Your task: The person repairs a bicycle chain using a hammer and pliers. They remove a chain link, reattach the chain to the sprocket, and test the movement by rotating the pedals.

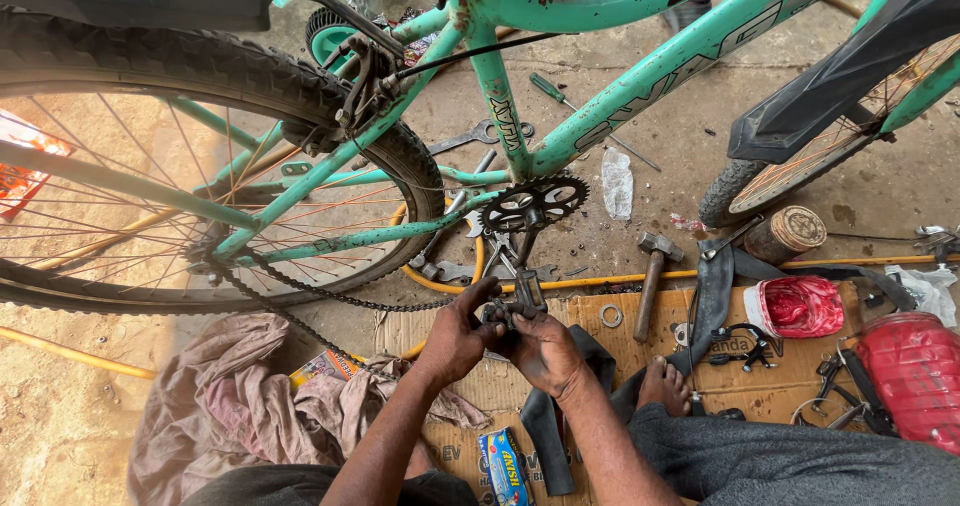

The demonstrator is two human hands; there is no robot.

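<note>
Below chainring [532, 204] — both hands' fingers [487, 296] pinch pedal [516, 306] | wrists angled inward

Pedal [512, 301]: dark metal, greasy, at the lower end of the crank arm [521, 251], which hangs down from the toothed chainring [532, 203] of the teal bicycle frame [600, 116]. It sits low, just above the cardboard. Left hand [458, 338] grips the pedal's left side, fingers curled over the top; right hand [543, 351] holds it from below and right. Both hands touch it, partly hiding its shape. A slack chain [330, 291] hangs left of the chainring, off its teeth.
</note>
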